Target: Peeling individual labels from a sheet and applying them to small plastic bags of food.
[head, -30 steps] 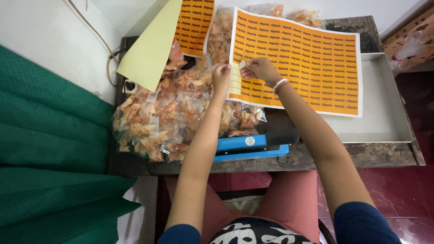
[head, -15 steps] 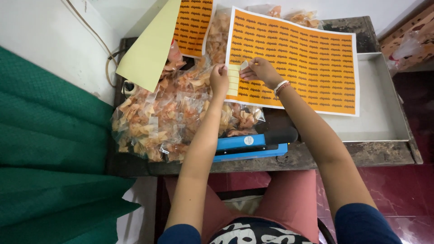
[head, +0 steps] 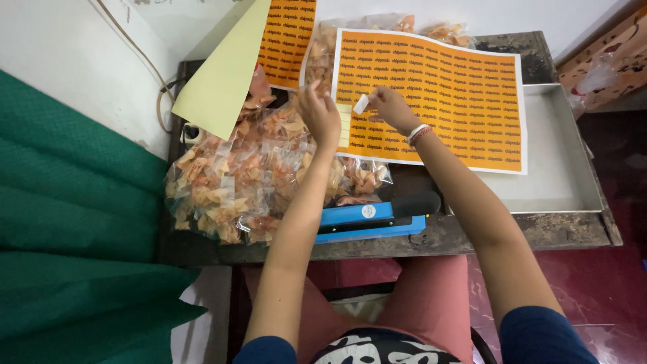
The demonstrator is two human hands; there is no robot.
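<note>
A person seated at a dark worn table (head: 472, 236) peels a small pale rectangular sticker (head: 361, 104) from a large orange sheet of printed labels (head: 445, 94) lying across the upper centre of the frame. The right hand (head: 391, 108) pinches the sticker between thumb and forefinger, fingers closed tight on its lower edge; the sticker stands lifted off the sheet, just above the strip of bare yellow backing at the sheet's left side. Its long axis runs on a slant, upper end tipped toward the upper right of the frame. The left hand (head: 320, 114) hovers just beside it, fingers loosely curled and holding nothing that can be made out, above a heap of clear plastic bags of orange-and-cream fried snacks (head: 249, 175) filling the centre left. The peel looks finished; the placing appears to be what remains, which would call for a bag held flat to take the label squarely. A blue heat sealer with a black handle (head: 367, 219) sits at the table's near edge, a shallow grey metal tray (head: 559, 168) at right.
</note>
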